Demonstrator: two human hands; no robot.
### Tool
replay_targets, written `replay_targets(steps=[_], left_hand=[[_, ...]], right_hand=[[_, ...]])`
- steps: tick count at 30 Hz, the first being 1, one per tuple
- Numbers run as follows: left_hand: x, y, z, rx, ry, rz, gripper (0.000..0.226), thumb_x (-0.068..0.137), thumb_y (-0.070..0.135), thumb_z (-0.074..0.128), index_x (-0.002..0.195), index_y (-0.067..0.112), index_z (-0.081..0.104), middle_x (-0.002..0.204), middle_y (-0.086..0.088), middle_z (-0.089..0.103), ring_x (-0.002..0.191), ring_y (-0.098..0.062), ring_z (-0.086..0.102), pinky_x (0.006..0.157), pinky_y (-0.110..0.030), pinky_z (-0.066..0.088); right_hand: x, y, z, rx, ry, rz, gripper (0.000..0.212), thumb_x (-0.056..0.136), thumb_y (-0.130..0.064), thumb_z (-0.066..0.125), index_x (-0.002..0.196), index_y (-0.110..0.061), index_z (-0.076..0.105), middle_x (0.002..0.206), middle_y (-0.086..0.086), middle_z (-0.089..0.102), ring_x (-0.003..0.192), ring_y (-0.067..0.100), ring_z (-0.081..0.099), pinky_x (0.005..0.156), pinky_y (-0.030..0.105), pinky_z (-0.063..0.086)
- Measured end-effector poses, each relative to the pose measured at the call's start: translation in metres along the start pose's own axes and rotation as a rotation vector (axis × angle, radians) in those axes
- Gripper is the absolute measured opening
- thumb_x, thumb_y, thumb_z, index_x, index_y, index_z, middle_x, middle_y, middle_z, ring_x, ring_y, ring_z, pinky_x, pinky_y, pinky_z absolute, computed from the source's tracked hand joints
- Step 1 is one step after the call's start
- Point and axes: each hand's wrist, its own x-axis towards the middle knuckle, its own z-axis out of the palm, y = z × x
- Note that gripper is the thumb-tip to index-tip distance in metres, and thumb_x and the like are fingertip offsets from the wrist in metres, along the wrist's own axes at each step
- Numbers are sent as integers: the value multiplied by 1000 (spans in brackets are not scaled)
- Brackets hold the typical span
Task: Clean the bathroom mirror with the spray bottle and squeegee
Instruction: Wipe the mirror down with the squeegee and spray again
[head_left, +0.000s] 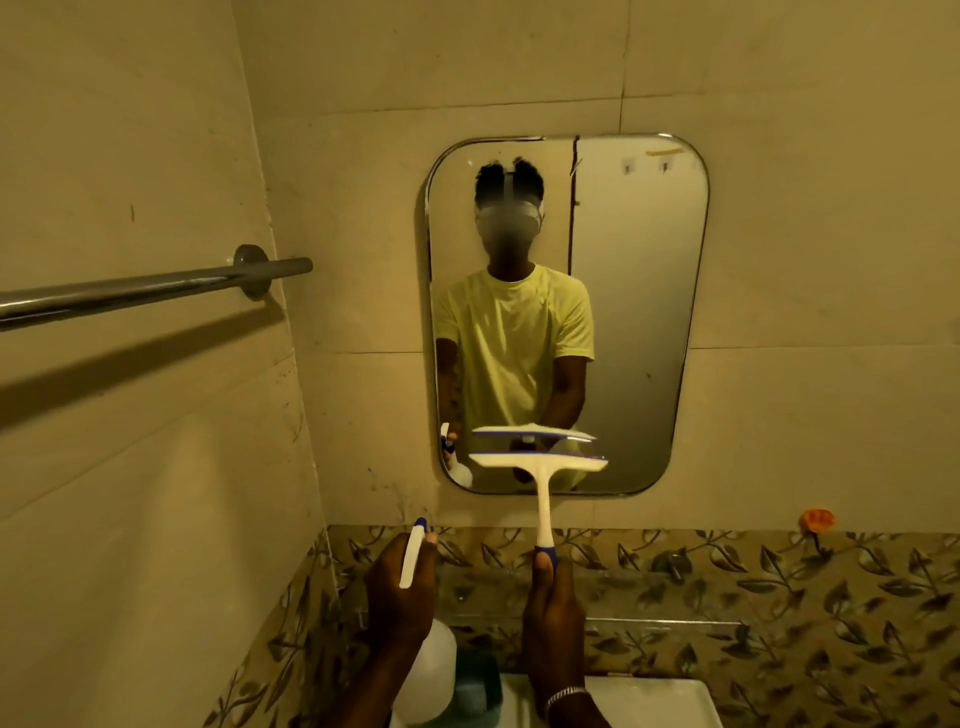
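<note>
The right hand is gripping the squeegee, its blade lying near the mirror bottom edge. The left hand is clutching the spray bottle, clear of the towel bar.

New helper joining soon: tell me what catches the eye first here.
The mirror on the far wall, mid-frame, stands out first. The squeegee in the right hand has its blade at the mirror's lower edge. The left hand holds the spray bottle at bottom centre.

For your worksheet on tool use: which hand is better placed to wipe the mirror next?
Right hand: it grips the white, blue-handled squeegee, blade at the rounded wall mirror. Left hand holds the white spray bottle.
</note>
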Motion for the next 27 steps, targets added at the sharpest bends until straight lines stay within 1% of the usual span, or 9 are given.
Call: replay_targets(steps=[4, 7, 10, 13, 16, 19, 22, 24, 27], left_hand=[[8, -3, 0, -16, -22, 3, 19, 90, 10, 74, 84, 27, 67, 69, 6, 68, 64, -12, 67, 57, -32, 58], [13, 0, 3, -23, -34, 61, 13, 89, 8, 75, 87, 21, 71, 70, 11, 67, 66, -6, 66, 59, -21, 52], [16, 8, 7, -55, -6, 15, 10, 86, 6, 76, 91, 15, 73, 72, 21, 61, 64, 3, 62, 56, -7, 44], [19, 8, 8, -86, -19, 7, 15, 89, 8, 74, 90, 22, 68, 73, 15, 65, 66, -4, 66, 56, -9, 47], [23, 7, 6, -73, -24, 9, 4, 90, 10, 73, 89, 13, 70, 71, 6, 68, 66, -14, 68, 55, -19, 50], [25, 4, 5, -68, -24, 3, 4, 91, 10, 72, 88, 8, 71, 70, -3, 69, 65, -20, 68, 56, -28, 54], [25, 0, 3, -53, -21, -2, 5, 91, 12, 72, 90, 7, 72, 71, -2, 69, 66, -17, 67, 58, -28, 55], [25, -1, 2, -53, -18, -10, 3, 91, 12, 72, 91, 10, 71, 72, 1, 69, 66, -15, 67, 58, -27, 55], [26, -3, 3, -30, -32, 3, 4, 91, 14, 72, 91, 10, 72, 72, 1, 70, 65, -12, 67, 56, -21, 51]], right_hand=[[45, -96, -2, 123, 38, -231, 49, 98, -57, 32, 102, -15, 57, 59, -6, 48, 46, 5, 48, 45, 24, 33], [85, -173, -1, 182, 71, -365, 43, 107, -40, 38, 122, -4, 56, 62, -10, 49, 49, -3, 54, 42, 12, 36], [119, -245, -1, 185, 113, -460, 44, 109, -38, 37, 126, 0, 54, 72, -1, 59, 50, 0, 55, 39, 9, 38], [144, -296, 1, 177, 139, -507, 45, 109, -40, 33, 126, -2, 51, 91, 14, 67, 61, 5, 55, 45, 14, 35], [159, -326, 5, 184, 131, -493, 47, 109, -42, 31, 126, -3, 50, 103, 20, 68, 83, 28, 66, 61, 28, 46], [161, -333, 13, 144, 126, -461, 47, 109, -43, 30, 127, -4, 49, 107, 21, 68, 94, 35, 67, 68, 34, 47], [154, -325, 21, 132, 88, -463, 44, 109, -42, 30, 131, -6, 46, 111, 23, 67, 99, 38, 67, 78, 44, 57], [150, -319, 26, 121, 74, -447, 45, 109, -44, 30, 135, -9, 43, 114, 24, 65, 102, 40, 66, 85, 52, 58], [147, -308, 33, 86, 63, -419, 51, 108, -45, 30, 143, -8, 39, 115, 24, 64, 104, 40, 66, 84, 52, 58]])
